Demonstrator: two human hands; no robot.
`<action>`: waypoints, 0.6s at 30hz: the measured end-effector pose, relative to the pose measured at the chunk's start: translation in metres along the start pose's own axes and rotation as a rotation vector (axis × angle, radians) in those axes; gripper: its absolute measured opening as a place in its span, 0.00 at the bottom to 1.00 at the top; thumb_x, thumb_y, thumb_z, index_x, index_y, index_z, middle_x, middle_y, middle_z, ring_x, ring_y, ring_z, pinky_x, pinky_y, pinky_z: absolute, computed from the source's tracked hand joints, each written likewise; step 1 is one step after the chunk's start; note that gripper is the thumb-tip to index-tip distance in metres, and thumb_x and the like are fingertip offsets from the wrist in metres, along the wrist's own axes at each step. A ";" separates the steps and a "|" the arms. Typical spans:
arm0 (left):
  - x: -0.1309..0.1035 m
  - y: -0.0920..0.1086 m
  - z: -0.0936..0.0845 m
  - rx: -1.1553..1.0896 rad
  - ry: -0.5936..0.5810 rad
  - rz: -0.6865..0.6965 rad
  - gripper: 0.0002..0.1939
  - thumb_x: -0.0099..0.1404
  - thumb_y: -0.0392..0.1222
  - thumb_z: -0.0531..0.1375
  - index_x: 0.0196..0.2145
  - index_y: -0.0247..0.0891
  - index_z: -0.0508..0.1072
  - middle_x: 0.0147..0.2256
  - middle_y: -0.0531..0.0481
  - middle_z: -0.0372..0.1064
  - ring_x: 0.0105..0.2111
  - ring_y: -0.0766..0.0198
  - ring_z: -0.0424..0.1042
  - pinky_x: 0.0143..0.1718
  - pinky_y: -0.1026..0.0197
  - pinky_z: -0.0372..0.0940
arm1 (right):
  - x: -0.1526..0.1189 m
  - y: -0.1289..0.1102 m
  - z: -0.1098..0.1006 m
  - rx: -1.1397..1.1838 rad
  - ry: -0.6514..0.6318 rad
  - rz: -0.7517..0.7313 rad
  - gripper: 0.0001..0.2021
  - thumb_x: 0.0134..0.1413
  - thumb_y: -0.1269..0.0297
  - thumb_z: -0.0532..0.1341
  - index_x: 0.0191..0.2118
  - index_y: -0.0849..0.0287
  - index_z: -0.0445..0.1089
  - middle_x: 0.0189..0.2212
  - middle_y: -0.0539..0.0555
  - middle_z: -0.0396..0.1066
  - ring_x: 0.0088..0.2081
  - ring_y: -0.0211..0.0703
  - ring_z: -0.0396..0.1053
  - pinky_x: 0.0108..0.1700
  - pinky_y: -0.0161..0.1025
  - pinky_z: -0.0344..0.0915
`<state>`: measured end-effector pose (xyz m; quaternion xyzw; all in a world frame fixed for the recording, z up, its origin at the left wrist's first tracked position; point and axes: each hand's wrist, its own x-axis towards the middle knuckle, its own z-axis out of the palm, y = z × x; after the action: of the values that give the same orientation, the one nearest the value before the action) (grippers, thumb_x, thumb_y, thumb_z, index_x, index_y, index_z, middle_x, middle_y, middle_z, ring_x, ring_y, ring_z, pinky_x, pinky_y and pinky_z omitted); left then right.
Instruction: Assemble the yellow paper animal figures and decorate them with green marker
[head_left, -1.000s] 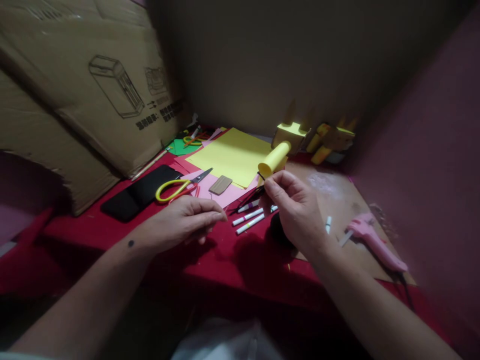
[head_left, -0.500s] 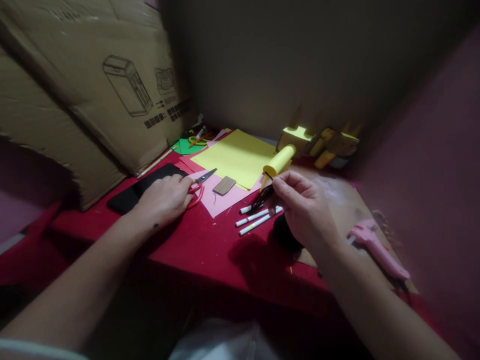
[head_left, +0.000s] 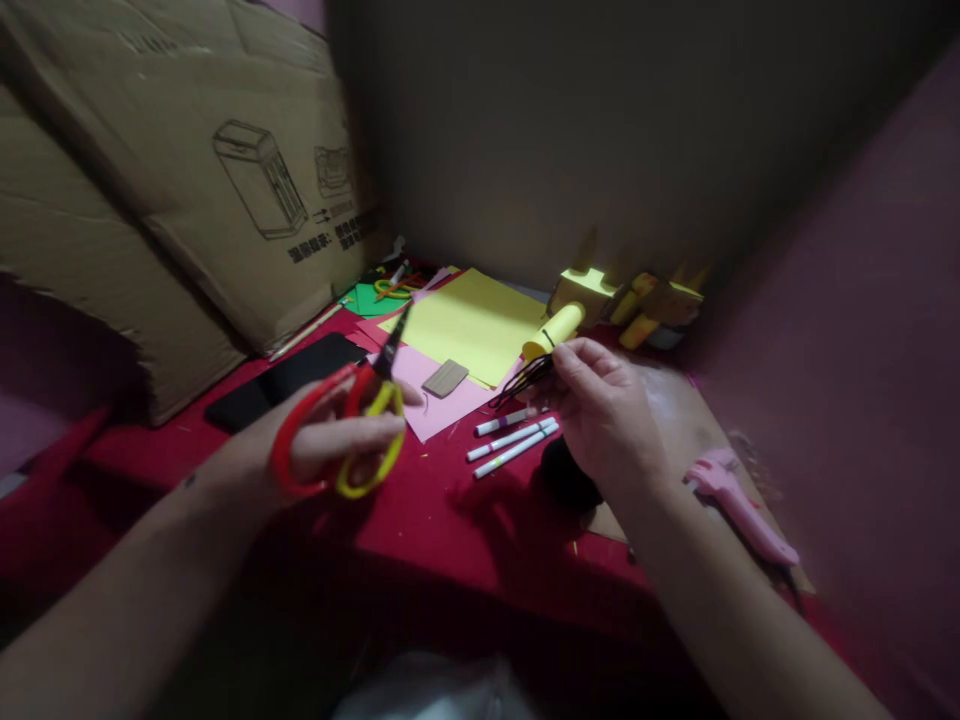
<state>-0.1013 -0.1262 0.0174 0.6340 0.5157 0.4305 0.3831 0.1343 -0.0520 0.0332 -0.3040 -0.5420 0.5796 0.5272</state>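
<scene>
My left hand (head_left: pixel 330 440) grips a pair of scissors (head_left: pixel 363 385) by red and yellow handles, with the dark blades pointing up and away from me. Raised over the table on the other side, my right hand (head_left: pixel 600 400) pinches a looped bundle of thin black cord (head_left: pixel 523 380) between thumb and fingers. Just beyond the cord is a rolled yellow paper tube (head_left: pixel 553 333). Three white markers (head_left: pixel 514 447) lie on the table below the cord, beside a round black object (head_left: pixel 566 468) partly hidden by my right hand.
A red cloth (head_left: pixel 405 530) covers the table. Yellow sheets (head_left: pixel 472 325), pink paper (head_left: pixel 442 410) and a cardboard scrap (head_left: pixel 445 378) lie mid-table. A pink glue gun (head_left: pixel 739 505) rests on cardboard at right. Yellow-topped cardboard figures (head_left: pixel 585 290) stand behind. A large carton (head_left: pixel 255 290) rises at left.
My left hand has picked up the scissors from the table and lifted them toward me. My right hand still holds the black cord in nearly the same place.
</scene>
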 end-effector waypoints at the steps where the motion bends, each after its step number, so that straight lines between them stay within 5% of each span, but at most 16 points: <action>1: -0.005 0.000 0.006 -0.095 -0.043 -0.027 0.15 0.63 0.47 0.59 0.44 0.35 0.68 0.24 0.54 0.66 0.22 0.62 0.72 0.22 0.64 0.60 | 0.001 -0.001 0.000 0.000 0.006 -0.011 0.09 0.52 0.60 0.64 0.28 0.55 0.65 0.19 0.46 0.68 0.26 0.40 0.74 0.26 0.36 0.71; 9: -0.049 -0.016 0.068 -0.910 -0.507 -0.235 0.22 0.57 0.48 0.63 0.48 0.38 0.70 0.24 0.53 0.64 0.19 0.64 0.67 0.20 0.63 0.58 | 0.003 -0.002 -0.002 0.036 0.049 -0.061 0.10 0.52 0.61 0.66 0.28 0.56 0.65 0.21 0.46 0.70 0.24 0.38 0.73 0.25 0.35 0.71; 18: -0.040 -0.023 0.082 -1.159 -0.488 -0.225 0.18 0.57 0.37 0.62 0.47 0.32 0.73 0.23 0.51 0.66 0.21 0.64 0.68 0.23 0.64 0.60 | 0.000 0.004 -0.002 0.085 0.049 -0.076 0.07 0.52 0.63 0.66 0.29 0.56 0.67 0.21 0.46 0.70 0.27 0.40 0.75 0.27 0.36 0.73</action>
<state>-0.0358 -0.1647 -0.0375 0.3457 0.1605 0.4400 0.8131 0.1352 -0.0509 0.0288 -0.2746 -0.5148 0.5743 0.5743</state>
